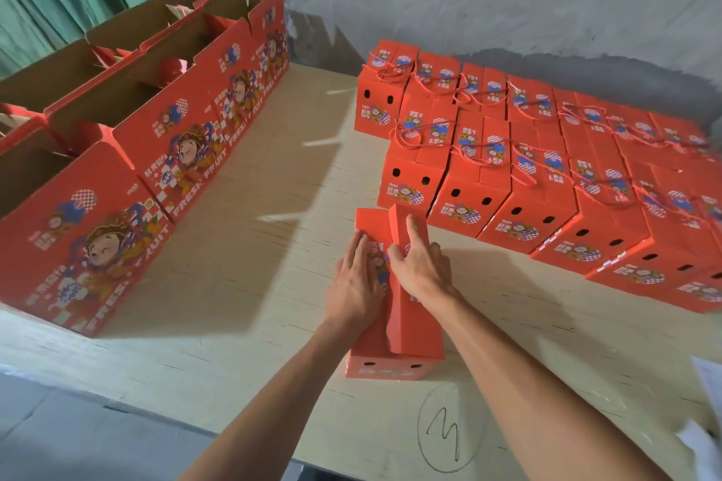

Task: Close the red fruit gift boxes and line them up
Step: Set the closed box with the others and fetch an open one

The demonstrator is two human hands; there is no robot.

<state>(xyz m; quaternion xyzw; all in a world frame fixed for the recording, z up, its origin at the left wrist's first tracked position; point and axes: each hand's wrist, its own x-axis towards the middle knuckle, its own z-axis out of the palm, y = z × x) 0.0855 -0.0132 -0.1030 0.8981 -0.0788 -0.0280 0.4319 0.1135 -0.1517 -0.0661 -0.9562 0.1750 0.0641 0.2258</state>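
Both forearms reach forward over the table (242,285) to a red box (394,348) standing near its front edge. On its top, the left hand (357,283) lies flat, fingers straight and together, pressing one flap down. Beside it, the right hand (420,266) curls over the raised flap (402,234), thumb tucked beneath. Closed boxes (547,168) stand in rows further right.

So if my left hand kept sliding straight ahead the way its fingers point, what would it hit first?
Probably the front closed box in the finished rows. The left hand lies flat on the near box's left flap, fingers pointing away; past that flap's far edge that box seems nearest, though depth is unclear.
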